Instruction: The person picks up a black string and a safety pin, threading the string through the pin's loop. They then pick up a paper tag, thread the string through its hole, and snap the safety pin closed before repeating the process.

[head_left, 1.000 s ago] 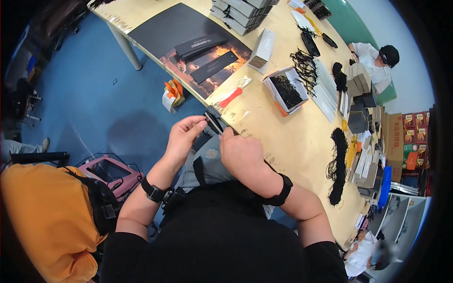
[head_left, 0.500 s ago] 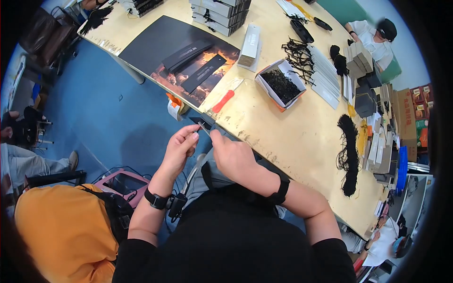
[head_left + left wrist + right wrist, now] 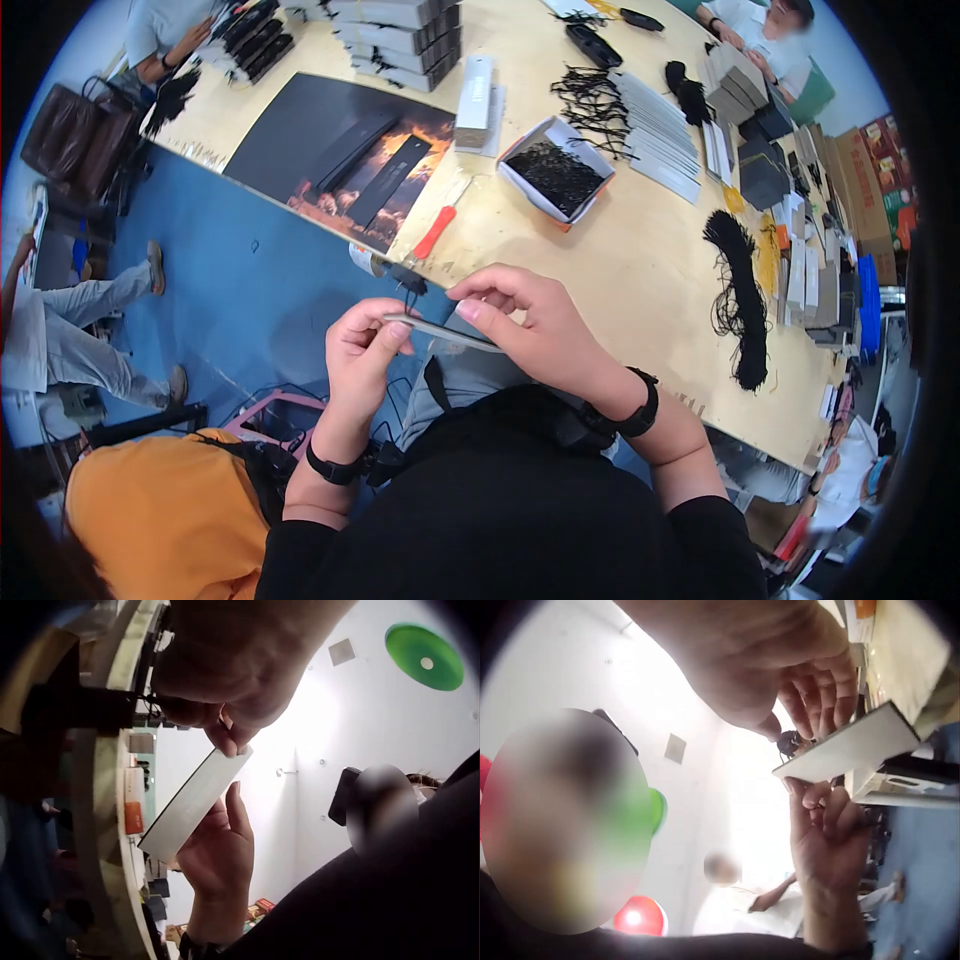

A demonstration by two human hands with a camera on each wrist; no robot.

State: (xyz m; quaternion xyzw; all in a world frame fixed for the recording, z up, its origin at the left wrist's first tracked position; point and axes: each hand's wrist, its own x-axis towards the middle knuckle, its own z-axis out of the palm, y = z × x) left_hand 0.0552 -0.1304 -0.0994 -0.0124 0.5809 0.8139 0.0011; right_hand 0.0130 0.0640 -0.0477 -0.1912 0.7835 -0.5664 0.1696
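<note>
A narrow grey-white card strip [image 3: 440,329] is held before the person's lap, just off the table edge. My left hand [image 3: 362,350] pinches its left end between thumb and fingers. The right hand [image 3: 535,315] lies over the strip's other end with its thumb and fingers spread apart and loosely bent. In the left wrist view the pale face of the strip [image 3: 196,806] crosses in front of the right palm [image 3: 217,862], hiding some fingers. Thin dark cords run from near the left fingers to a black piece [image 3: 408,280] at the table edge.
On the table [image 3: 600,290] are a red-handled tool [image 3: 435,232], an open box of black bits [image 3: 560,165], a dark printed sheet [image 3: 290,130] with black strips, fanned pale strips [image 3: 655,135] and a black cord bundle [image 3: 740,300]. Stacked boxes [image 3: 395,40] stand at the back.
Both hands have drawn nearer the body. The strip has turned from steeply slanted to nearly level across the view, and the right hand's curled fingers have spread. The head view has shifted.
</note>
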